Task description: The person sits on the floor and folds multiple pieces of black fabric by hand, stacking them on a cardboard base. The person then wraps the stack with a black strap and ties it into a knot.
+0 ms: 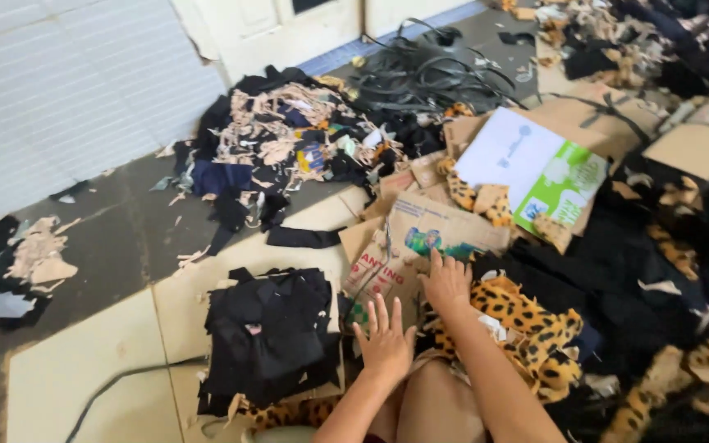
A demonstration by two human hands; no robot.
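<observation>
Pressing our left hand [385, 343] and right hand [446, 283], fingers spread wide and empty, flat on the cardboard [420, 246], we steady it beside the leopard-print scraps [527, 324].

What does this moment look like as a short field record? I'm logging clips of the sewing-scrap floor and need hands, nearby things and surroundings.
left hand: open, fingers spread, palm down over flattened cardboard
right hand: open, resting on the cardboard's edge beside leopard-print fabric
stack: black fabric pieces piled to the left of the hands
floor: grey, with a heap of mixed scraps farther back
other: tangle of black straps near the door; white and green box to the right
</observation>
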